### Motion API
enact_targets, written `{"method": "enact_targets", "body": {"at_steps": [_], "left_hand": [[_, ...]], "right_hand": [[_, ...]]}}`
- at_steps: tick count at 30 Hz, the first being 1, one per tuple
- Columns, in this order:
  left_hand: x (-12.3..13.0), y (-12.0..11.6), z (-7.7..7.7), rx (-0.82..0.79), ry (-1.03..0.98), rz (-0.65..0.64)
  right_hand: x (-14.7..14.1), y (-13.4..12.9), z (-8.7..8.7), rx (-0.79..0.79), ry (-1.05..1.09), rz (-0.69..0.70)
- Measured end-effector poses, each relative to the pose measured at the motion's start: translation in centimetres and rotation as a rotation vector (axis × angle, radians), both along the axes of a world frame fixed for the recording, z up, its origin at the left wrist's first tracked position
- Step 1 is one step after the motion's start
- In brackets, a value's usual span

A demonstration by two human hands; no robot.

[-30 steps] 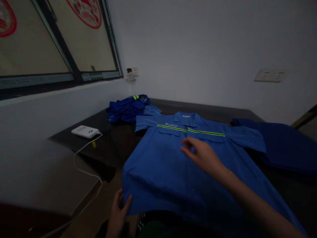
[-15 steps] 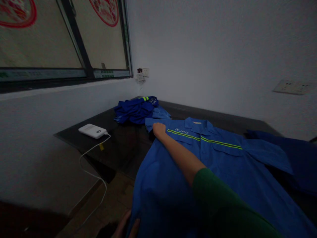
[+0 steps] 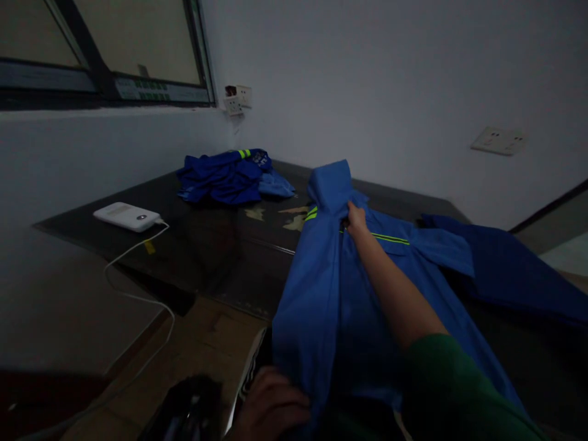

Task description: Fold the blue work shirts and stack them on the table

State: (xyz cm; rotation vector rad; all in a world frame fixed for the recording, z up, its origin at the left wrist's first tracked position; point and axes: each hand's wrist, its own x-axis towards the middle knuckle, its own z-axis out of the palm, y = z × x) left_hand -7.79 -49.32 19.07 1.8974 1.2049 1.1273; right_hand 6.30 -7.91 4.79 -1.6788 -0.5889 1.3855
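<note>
A blue work shirt (image 3: 312,288) with yellow-green stripes lies over the dark table, its left side folded inward over the front and the sleeve standing up near the collar. My right hand (image 3: 356,217) grips the folded shoulder edge, fingers closed on the cloth. Low in the view, my left hand (image 3: 275,401) is at the shirt's lower left edge, its fingers curled on the fabric; the fingertips are dim. Part of the chest stripe still shows to the right of my right hand.
A pile of blue clothes (image 3: 225,177) sits at the table's back left. A white power bank (image 3: 126,217) with a cable (image 3: 138,298) rests near the left edge of the table (image 3: 220,263). Dark blue garments (image 3: 519,263) lie at right. Wall sockets (image 3: 498,140) are behind.
My right hand has carried the shirt's left shoulder rightward, folding that side over the front. My left hand has come further into view with the lower edge. The camera has turned right.
</note>
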Motion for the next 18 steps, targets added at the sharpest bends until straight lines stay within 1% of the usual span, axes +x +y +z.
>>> {"method": "enact_targets", "body": {"at_steps": [2, 4, 6, 8, 10, 12, 13, 15, 17, 18], "left_hand": [[1.5, 0.4, -1.9, 0.048, 0.122, -0.052], [2.4, 0.3, -3.3, 0.022, 0.199, -0.069], [2.7, -0.2, -3.6, -0.019, 0.219, -0.078], [2.6, -0.5, -3.1, -0.016, 0.196, -0.09], [2.5, -0.7, -2.5, 0.022, 0.161, -0.104], [2.7, -0.7, -2.4, 0.051, 0.16, -0.112], [2.9, -0.7, -2.8, 0.052, 0.181, -0.107], [3.3, -0.8, -4.0, 0.035, 0.24, -0.087], [3.4, -1.0, -5.3, 0.0, 0.282, -0.078], [3.3, -1.1, -5.9, -0.019, 0.291, -0.094]], "right_hand": [[2.1, -1.5, -1.1, -0.047, 0.011, -0.022], [3.0, -2.3, -1.9, -0.074, 0.027, -0.034], [3.3, -2.5, -2.1, -0.091, 0.055, -0.056], [3.3, -2.2, -2.0, -0.089, 0.091, -0.075], [3.4, -1.8, -1.9, -0.069, 0.129, -0.089], [3.7, -1.5, -1.9, -0.026, 0.169, -0.105], [3.9, -1.5, -2.0, -0.003, 0.185, -0.112], [4.5, -1.7, -2.5, 0.029, 0.195, -0.122], [5.2, -2.1, -3.0, 0.028, 0.164, -0.125], [5.5, -2.3, -3.2, 0.018, 0.139, -0.123]]}}
